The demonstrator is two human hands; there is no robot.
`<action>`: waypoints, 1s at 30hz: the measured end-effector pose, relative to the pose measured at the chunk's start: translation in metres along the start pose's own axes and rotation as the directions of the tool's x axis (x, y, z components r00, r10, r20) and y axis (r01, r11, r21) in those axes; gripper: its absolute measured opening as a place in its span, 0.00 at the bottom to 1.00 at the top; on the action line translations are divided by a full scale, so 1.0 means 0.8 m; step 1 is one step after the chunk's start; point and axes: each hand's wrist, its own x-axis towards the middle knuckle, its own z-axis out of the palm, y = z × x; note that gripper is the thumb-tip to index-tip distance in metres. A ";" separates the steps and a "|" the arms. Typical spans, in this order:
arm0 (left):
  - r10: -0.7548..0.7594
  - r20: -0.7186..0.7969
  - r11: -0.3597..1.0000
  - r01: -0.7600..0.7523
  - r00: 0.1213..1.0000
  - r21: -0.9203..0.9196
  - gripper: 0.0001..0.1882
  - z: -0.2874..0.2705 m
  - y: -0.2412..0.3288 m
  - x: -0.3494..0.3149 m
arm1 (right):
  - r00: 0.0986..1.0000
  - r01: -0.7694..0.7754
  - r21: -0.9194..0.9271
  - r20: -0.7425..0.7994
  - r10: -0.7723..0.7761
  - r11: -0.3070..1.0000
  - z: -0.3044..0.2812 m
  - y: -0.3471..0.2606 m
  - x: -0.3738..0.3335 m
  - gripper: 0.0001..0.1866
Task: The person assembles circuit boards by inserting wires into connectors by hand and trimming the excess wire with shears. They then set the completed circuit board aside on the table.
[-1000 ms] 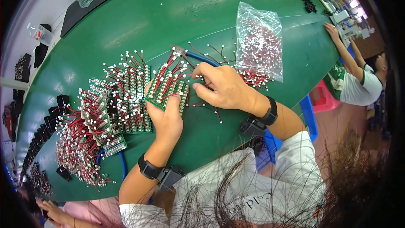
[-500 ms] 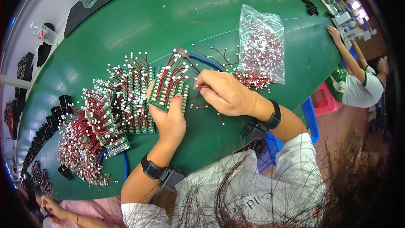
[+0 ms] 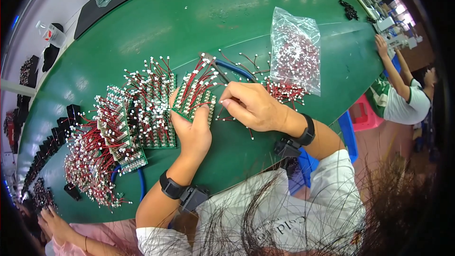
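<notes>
My left hand [image 3: 195, 135] is closed around the lower edge of a small green circuit board [image 3: 204, 98], with its thumb on the front. Red wires with white connectors stand up from the board's upper left part, while rows of pale parts show on its right side. Just right of the board is my right hand [image 3: 253, 106], thumb and forefinger pinched together. Whatever lies between those fingertips is too small to make out. Behind both hands rests a pair of blue-handled cutters [image 3: 235, 68], its jaws partly behind the wires.
Wired circuit boards [image 3: 159, 109] stand left of my left hand, beside a heap of wired pieces [image 3: 90, 170]. Loose red wires [image 3: 286, 93] lie behind my right hand, near a clear bag of them [image 3: 296, 50]. Other people's hands [image 3: 59, 227] show at lower left and far right.
My left hand and the board have shifted slightly right. A red wire seen at my right fingertips is no longer distinct there. At lower left, another person's hands have moved.
</notes>
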 end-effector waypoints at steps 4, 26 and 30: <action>0.060 0.054 0.997 -0.063 0.997 0.047 0.27 0.001 0.000 -0.001 | 0.999 -0.034 0.018 -0.021 0.035 0.999 0.004 0.002 0.000 0.04; 0.238 0.232 0.957 -0.269 0.943 0.112 0.27 0.010 -0.011 -0.010 | 0.982 0.047 -0.161 -0.173 -0.075 0.986 0.013 0.018 -0.005 0.09; 0.268 0.240 0.935 -0.312 0.933 0.167 0.27 0.010 -0.014 -0.009 | 0.986 0.023 -0.110 -0.161 -0.040 0.994 0.013 0.020 -0.002 0.09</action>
